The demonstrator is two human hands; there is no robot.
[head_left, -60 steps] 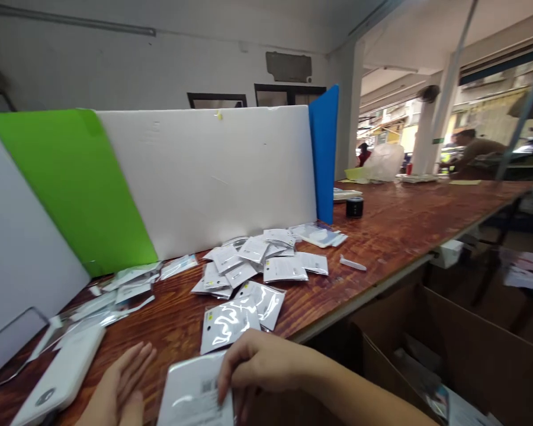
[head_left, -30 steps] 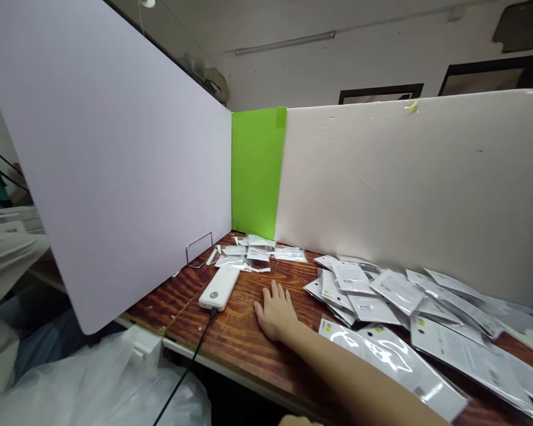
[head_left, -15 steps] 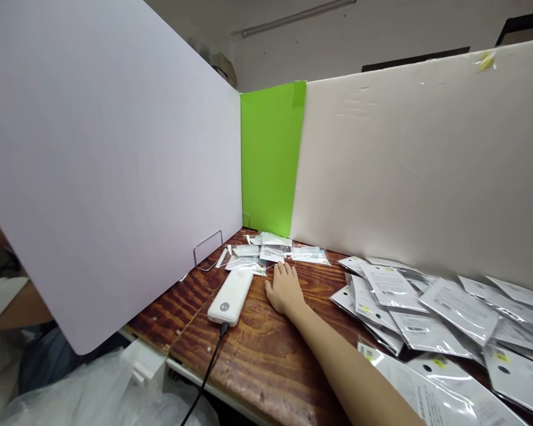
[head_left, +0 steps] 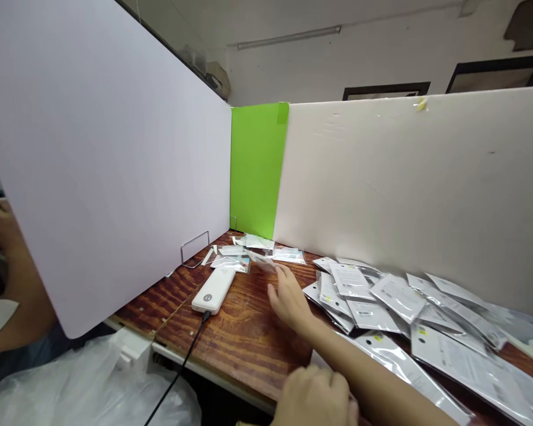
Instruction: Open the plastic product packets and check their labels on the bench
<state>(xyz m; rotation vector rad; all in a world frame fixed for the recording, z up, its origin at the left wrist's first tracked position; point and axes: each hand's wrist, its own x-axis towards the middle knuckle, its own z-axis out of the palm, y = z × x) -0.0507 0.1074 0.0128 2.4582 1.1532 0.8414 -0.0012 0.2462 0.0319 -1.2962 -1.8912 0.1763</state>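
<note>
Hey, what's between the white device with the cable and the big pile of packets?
In the head view, your right hand is between the white device and the pile of packets, with wooden tabletop showing around it.

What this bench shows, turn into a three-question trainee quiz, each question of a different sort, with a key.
1. Open: What is the black cable plugged into?
2. True or false: In the picture, the green panel stands left of the white foam board.
3. Multiple choice: The fingertips of the right hand are nearest to:
A) the metal bracket
B) a blurred packet
C) the black cable

Key:
1. A white power bank
2. True
3. B
</note>
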